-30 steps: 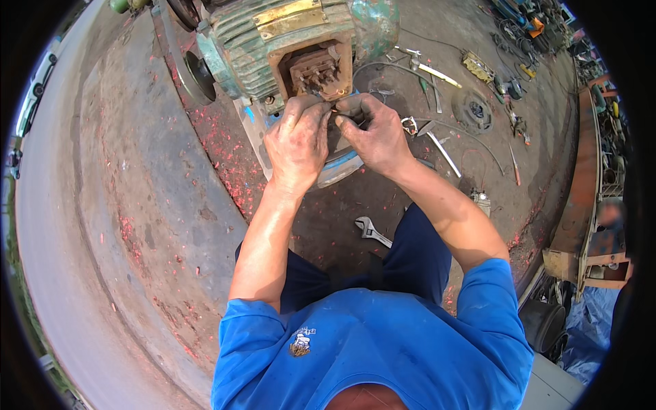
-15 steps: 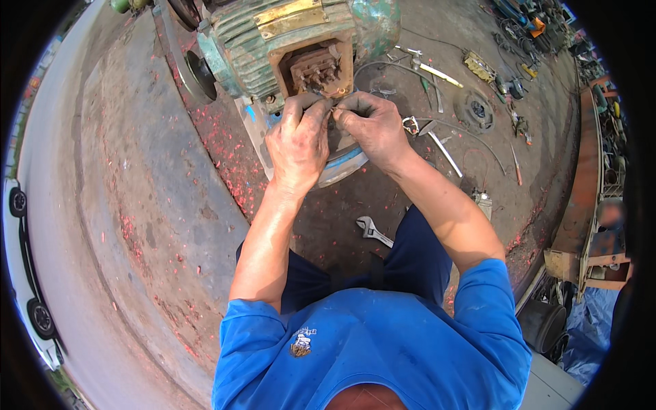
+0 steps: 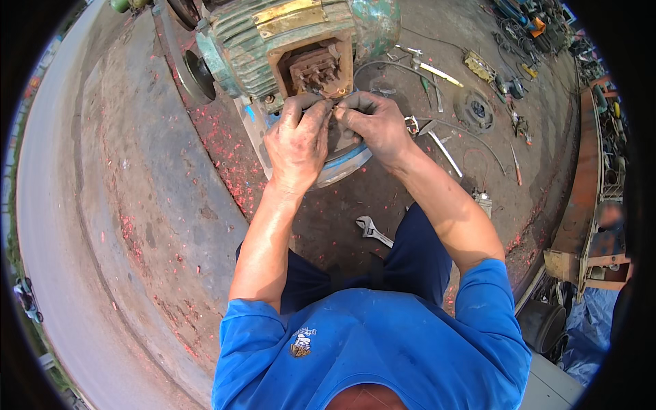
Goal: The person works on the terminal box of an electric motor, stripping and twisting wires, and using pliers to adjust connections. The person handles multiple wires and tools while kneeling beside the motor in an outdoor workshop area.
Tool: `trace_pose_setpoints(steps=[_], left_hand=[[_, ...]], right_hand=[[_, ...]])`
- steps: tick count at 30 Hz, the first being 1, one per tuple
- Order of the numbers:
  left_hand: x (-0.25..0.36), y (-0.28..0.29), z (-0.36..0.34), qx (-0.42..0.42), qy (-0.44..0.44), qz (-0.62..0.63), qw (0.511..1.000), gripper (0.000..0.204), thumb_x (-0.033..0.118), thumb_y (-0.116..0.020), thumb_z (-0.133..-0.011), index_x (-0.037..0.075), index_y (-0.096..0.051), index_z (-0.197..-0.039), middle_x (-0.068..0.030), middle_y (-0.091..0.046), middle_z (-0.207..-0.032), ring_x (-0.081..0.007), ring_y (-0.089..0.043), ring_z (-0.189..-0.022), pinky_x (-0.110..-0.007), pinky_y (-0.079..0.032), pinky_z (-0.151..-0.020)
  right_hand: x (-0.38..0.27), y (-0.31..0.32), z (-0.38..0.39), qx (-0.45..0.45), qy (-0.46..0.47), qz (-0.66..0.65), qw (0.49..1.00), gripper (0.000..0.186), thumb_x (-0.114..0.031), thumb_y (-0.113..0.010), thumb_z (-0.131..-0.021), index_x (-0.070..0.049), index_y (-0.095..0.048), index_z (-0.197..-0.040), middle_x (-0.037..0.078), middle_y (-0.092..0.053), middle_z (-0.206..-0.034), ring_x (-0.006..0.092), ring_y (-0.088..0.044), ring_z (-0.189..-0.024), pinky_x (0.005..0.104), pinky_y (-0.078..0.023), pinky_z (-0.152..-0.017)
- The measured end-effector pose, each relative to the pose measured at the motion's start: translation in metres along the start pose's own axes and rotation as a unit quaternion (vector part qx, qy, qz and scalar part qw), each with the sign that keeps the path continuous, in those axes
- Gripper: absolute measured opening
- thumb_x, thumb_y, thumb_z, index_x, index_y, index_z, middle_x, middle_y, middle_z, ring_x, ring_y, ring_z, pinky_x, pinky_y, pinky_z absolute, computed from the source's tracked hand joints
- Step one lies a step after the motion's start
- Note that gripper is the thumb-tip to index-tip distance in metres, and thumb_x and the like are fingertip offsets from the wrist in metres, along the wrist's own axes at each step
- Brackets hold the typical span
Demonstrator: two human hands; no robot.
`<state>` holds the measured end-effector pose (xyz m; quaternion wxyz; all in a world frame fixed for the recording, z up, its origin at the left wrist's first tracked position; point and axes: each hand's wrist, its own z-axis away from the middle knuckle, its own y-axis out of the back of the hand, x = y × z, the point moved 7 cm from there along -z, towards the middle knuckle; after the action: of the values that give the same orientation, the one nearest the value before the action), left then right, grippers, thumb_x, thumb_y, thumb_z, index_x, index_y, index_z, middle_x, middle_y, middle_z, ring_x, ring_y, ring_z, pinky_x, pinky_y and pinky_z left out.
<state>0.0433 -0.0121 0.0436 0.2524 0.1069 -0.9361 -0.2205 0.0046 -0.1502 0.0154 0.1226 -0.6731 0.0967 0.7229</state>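
A green ribbed electric motor stands in front of me, its square terminal box uncovered. Inside is a rusty brown terminal block with several upright studs. Just below the box's near edge, my left hand and my right hand meet, fingertips pinched closely together. Whatever they pinch is too small and too covered by the fingers to name. Under the hands lies a round metal part with a blue band. A black pulley sits on the motor's left end.
On the ground to the right lie a hammer, a caliper-like metal tool, a screwdriver and a round metal cover. An adjustable wrench rests between my legs. A rusty bench stands far right; a road runs at left.
Both hands stay pinched at the same spot, with only a slight shift of the right hand. On the road, the white car has left view and a motorbike-like vehicle appears.
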Motion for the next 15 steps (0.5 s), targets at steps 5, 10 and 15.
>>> trace_pose_setpoints(steps=[5,10,15], left_hand=[[-0.0004,-0.0004,0.0015,0.006,-0.023,-0.012,1.0,0.029,0.003,-0.075,-0.073,0.011,-0.066,-0.1,-0.0041,-0.062,-0.098,-0.0255,-0.067,-0.075,-0.035,-0.055,-0.062],[-0.0004,-0.0004,0.0064,0.024,-0.052,-0.024,0.998,0.03,0.006,-0.077,-0.071,0.012,-0.065,-0.098,-0.0034,-0.062,-0.101,-0.024,-0.067,-0.076,-0.035,-0.055,-0.061],[0.006,0.0033,0.0045,-0.002,-0.059,-0.036,0.998,0.031,0.006,-0.078,-0.07,0.012,-0.064,-0.097,-0.0033,-0.062,-0.104,-0.0233,-0.067,-0.076,-0.034,-0.055,-0.06]], right_hand=[[-0.0034,0.0041,-0.0009,0.006,0.042,0.057,0.997,0.021,-0.016,-0.069,-0.084,0.003,-0.069,-0.092,0.004,-0.066,-0.078,0.009,-0.058,-0.072,0.025,-0.047,-0.065],[-0.0025,0.0032,0.0007,0.007,0.04,0.054,0.998,0.019,-0.015,-0.069,-0.085,0.003,-0.069,-0.092,0.004,-0.066,-0.079,0.0089,-0.058,-0.073,0.0253,-0.047,-0.066],[0.0,0.0022,0.0008,-0.003,0.047,0.02,0.999,0.017,-0.013,-0.069,-0.086,0.003,-0.069,-0.092,0.004,-0.067,-0.08,0.009,-0.059,-0.073,0.0257,-0.049,-0.066]])
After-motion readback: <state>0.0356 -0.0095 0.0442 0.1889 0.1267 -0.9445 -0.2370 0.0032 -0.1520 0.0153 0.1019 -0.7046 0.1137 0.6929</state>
